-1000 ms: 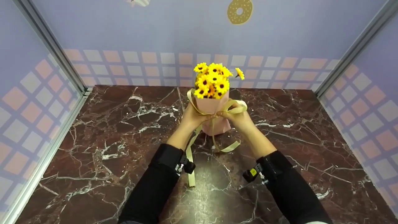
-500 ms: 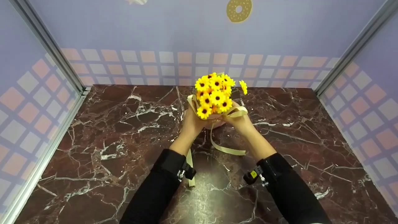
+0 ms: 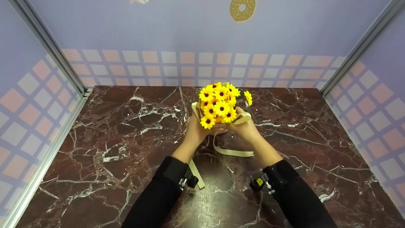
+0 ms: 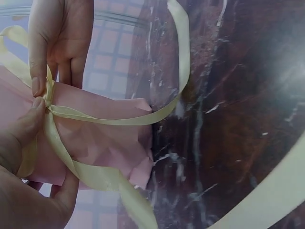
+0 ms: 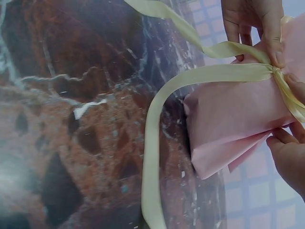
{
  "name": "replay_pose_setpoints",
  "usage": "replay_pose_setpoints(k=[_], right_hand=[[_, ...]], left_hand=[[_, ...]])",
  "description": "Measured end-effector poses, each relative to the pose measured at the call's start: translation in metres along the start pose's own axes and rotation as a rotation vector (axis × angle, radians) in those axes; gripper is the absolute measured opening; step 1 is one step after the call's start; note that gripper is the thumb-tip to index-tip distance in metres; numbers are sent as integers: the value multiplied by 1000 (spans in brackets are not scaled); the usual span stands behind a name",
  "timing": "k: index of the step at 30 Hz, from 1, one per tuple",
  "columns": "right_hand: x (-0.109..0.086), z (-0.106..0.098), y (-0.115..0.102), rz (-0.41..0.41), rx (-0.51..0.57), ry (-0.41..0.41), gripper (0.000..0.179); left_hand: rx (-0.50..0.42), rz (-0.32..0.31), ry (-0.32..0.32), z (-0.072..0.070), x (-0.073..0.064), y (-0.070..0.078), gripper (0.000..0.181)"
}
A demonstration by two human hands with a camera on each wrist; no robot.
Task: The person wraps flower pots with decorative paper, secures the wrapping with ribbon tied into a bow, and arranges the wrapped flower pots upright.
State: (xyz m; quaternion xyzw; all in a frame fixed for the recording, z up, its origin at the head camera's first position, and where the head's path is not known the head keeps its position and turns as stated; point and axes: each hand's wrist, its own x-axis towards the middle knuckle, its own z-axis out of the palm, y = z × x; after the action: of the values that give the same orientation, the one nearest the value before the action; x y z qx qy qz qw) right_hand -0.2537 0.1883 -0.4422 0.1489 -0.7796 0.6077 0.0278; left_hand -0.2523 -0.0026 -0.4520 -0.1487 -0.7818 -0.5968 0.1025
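Observation:
A bouquet of yellow sunflower-like flowers (image 3: 218,106) is tilted with its blooms toward the head camera. Pink wrapping paper (image 4: 97,143) covers its stems, and its lower end is near the tabletop. A pale yellow ribbon (image 5: 209,74) circles the paper, knotted in front, with loops at the sides and loose tails. My left hand (image 3: 195,131) grips the bouquet from the left, its thumb at the knot. From the right, my right hand (image 3: 246,128) holds it with the thumb at the same knot. In the head view the blooms hide the knot and most of the paper.
Dark red marbled tabletop (image 3: 126,164) lies around the bouquet. Behind it rises a lilac wall (image 3: 158,28) with a checkered band, and similar panels stand at both sides. One ribbon tail (image 3: 197,175) lies by the left wrist. A single flower (image 3: 248,98) sticks out rightward.
The bouquet has tipped toward me, its blooms coming lower in the head view and covering the pink paper. Both hands stay around it at the knot, while the ribbon tails have shifted slightly.

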Motion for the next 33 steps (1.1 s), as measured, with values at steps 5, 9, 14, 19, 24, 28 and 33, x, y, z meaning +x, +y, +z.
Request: replay_pose_setpoints(k=[5,9,14,19,24,28,33], right_hand=[[-10,3,-11,11,2,-7,47],[-12,5,-11,2,30,-14,49],[-12,8,-4,-10,11,-7,51],[-10,10,9,83,118,19,34],[-1,13,31,113,175,42,20],[7,15,36,95,201,19,18],[14,16,32,84,200,-7,21]], left_hand=[[247,25,-18,1,-4,-5,82],[120,-60,-21,2,-4,-8,95],[-6,-166,-22,3,-6,-14,101],[41,-201,-58,1,-3,-19,95],[154,-215,-124,-6,5,-23,96],[187,-181,-152,-12,12,-24,95],[141,-151,-155,-18,16,-23,94]])
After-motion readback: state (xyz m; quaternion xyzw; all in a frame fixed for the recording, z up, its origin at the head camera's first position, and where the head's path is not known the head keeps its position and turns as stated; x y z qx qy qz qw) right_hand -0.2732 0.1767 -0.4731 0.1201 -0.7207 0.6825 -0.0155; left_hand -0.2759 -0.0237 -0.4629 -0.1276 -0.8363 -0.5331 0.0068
